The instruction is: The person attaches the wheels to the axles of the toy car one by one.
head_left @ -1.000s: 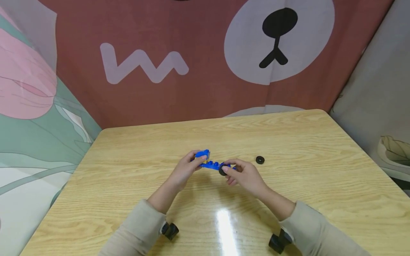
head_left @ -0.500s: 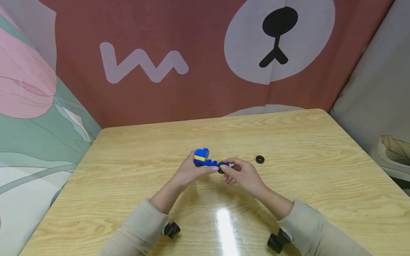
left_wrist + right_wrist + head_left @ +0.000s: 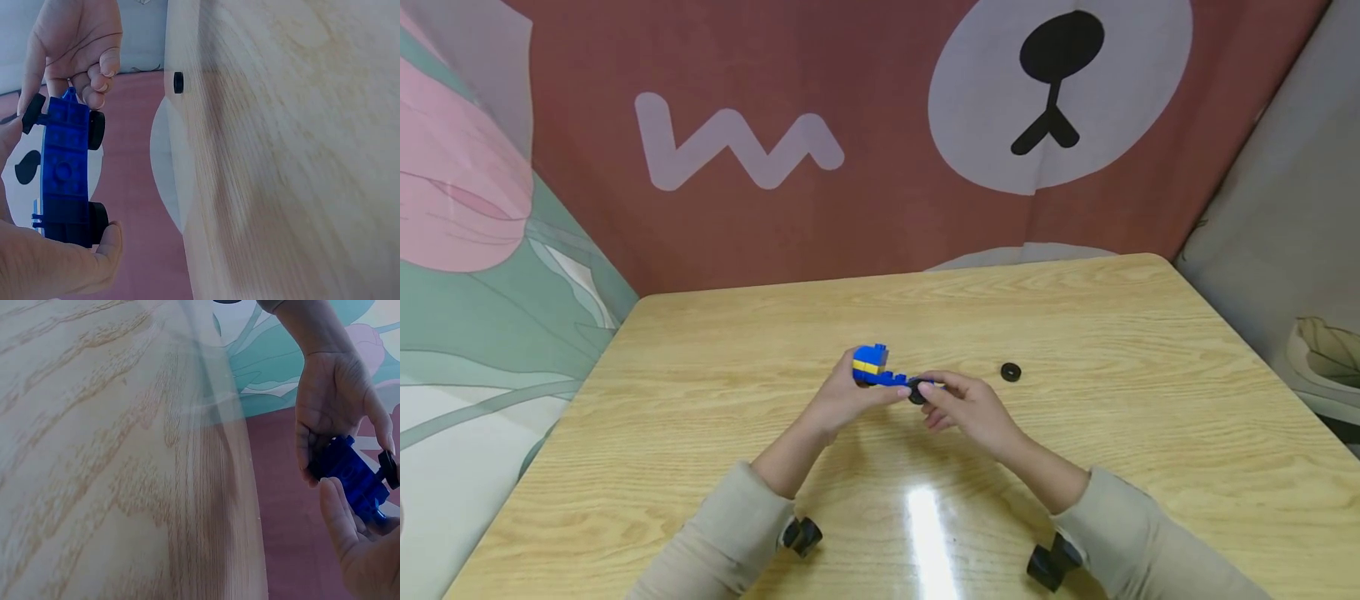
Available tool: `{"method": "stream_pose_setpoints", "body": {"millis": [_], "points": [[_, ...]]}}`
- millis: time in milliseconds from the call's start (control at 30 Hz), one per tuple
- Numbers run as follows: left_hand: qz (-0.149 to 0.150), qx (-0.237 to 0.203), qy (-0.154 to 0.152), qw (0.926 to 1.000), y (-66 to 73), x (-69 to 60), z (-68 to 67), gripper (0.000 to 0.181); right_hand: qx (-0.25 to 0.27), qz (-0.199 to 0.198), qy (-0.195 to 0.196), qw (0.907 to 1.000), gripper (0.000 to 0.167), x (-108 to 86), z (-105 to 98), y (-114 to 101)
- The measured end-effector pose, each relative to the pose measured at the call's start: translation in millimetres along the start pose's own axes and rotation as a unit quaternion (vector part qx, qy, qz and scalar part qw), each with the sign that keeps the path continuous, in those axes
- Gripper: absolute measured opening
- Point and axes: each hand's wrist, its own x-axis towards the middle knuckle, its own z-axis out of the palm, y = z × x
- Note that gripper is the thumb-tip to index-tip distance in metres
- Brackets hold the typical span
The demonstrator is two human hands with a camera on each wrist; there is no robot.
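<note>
A blue and yellow toy brick car (image 3: 871, 365) is held above the table between both hands. My left hand (image 3: 838, 398) grips its taller end, with the thumb along the near side reaching a black wheel (image 3: 917, 392). My right hand (image 3: 973, 411) pinches that wheel at the low end, thumb on its face and fingers behind. The left wrist view shows the car's underside (image 3: 64, 169): the pinched wheel (image 3: 33, 114) on an axle, two wheels along the opposite side, and a bare axle end (image 3: 37, 220). Fingers partly hide the car in the right wrist view.
A loose black wheel (image 3: 1011, 372) lies flat on the wooden table (image 3: 737, 333), right of and beyond the hands. A brown cloth with a bear print (image 3: 880, 208) hangs behind the table's back edge. Black wrist devices (image 3: 802, 537) sit below both sleeves.
My left hand has shifted its grip: the thumb moved down off the taller part to beside the pinched wheel, uncovering the yellow bricks. My right hand stays at the wheel, shifting slightly left.
</note>
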Motion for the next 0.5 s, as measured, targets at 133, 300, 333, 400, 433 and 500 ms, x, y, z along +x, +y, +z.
{"method": "stream_pose_setpoints", "body": {"millis": [133, 300, 333, 400, 433, 500], "points": [[-0.001, 0.006, 0.005, 1.0000, 0.4, 0.4, 0.1, 0.086, 0.007, 0.001, -0.011, 0.9999, 0.043, -1.1, -0.8, -0.7], [-0.005, 0.010, 0.007, 0.9999, 0.3, 0.8, -0.2, 0.085, 0.017, -0.001, -0.027, 0.9995, 0.044, -0.9, -2.3, -0.3], [-0.006, 0.010, 0.007, 0.9999, 0.4, 0.8, -0.3, 0.085, 0.018, -0.001, -0.029, 0.9994, 0.045, -0.6, -2.6, 0.0], [-0.007, 0.012, 0.005, 0.9999, 0.7, 0.6, -0.7, 0.085, 0.020, -0.003, -0.032, 0.9993, 0.045, -0.1, -2.7, 0.7], [-0.009, 0.012, 0.004, 0.9999, 0.9, 0.4, -1.0, 0.085, 0.022, -0.003, -0.032, 0.9992, 0.045, 0.0, -2.8, 0.9], [-0.011, 0.011, 0.000, 0.9999, 1.0, 0.2, -1.7, 0.085, 0.026, -0.005, -0.034, 0.9991, 0.044, 0.3, -2.8, 1.7]]}}
